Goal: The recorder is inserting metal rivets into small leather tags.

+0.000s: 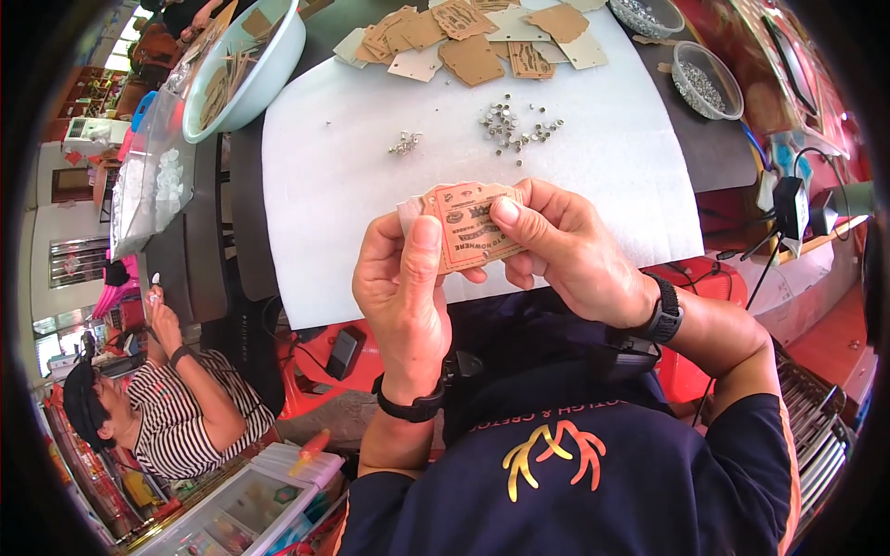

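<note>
Between my two hands, above the near part of the white sheet, is a small stack of printed brown card tags [468, 236]. My left hand [408, 278] grips its left side, thumb laid over the front. From the right, my right hand [565, 246] pinches the upper edge between thumb and fingers. A paler layer shows behind the stack's left edge. Beyond my hands lie a small cluster of tiny metal pieces [405, 143] and a larger scatter of round metal caps [519, 128].
A pile of brown and white card tags [468, 42] lies at the sheet's far edge. Clear tubs [706, 82] of metal parts stand far right. A pale blue basin [283, 65] with card pieces is far left. A person in a striped shirt [199, 408] sits at left.
</note>
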### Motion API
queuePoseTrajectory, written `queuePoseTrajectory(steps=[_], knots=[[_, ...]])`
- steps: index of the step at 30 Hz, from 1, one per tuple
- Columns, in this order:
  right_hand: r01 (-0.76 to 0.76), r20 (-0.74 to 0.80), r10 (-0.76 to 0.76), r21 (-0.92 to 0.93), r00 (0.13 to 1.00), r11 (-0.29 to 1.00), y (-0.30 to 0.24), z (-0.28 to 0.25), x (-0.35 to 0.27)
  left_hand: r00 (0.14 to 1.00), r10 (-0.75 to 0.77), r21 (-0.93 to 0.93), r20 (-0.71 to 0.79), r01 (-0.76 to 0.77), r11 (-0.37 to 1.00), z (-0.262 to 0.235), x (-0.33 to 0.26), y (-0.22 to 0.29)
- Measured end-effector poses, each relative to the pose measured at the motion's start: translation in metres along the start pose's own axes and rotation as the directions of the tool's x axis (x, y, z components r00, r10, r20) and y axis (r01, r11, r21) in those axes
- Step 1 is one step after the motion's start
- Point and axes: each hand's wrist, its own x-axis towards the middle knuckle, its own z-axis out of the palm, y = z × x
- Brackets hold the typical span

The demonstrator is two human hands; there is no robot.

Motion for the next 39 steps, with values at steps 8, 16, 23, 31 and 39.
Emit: queuePoseTrajectory(steps=[8, 16, 23, 31, 39], knots=[[0.01, -0.028, -0.011, -0.04, 1.0, 0.999, -0.002, 0.002, 0.0, 0.999, 0.047, 0.084, 0.003, -0.047, 0.995, -0.001, -0.002, 0.0], [0.075, -0.07, -0.087, -0.16, 0.994, 0.984, -0.003, 0.01, -0.001, 0.999, 0.025, 0.062, -0.043, -0.023, 0.998, -0.003, -0.002, -0.001], [0.089, -0.075, -0.107, -0.21, 0.991, 0.974, -0.001, 0.011, -0.001, 1.0, 0.017, 0.114, -0.026, -0.014, 0.993, -0.009, -0.004, -0.001], [0.09, -0.089, -0.11, -0.207, 0.99, 0.974, 0.001, 0.015, 0.002, 0.999, 0.034, 0.088, -0.013, -0.033, 0.996, -0.016, -0.004, -0.004], [0.106, -0.076, -0.129, -0.255, 0.989, 0.961, 0.002, 0.012, 0.006, 0.999, -0.014, 0.075, -0.032, 0.016, 0.997, -0.017, -0.002, -0.002]])
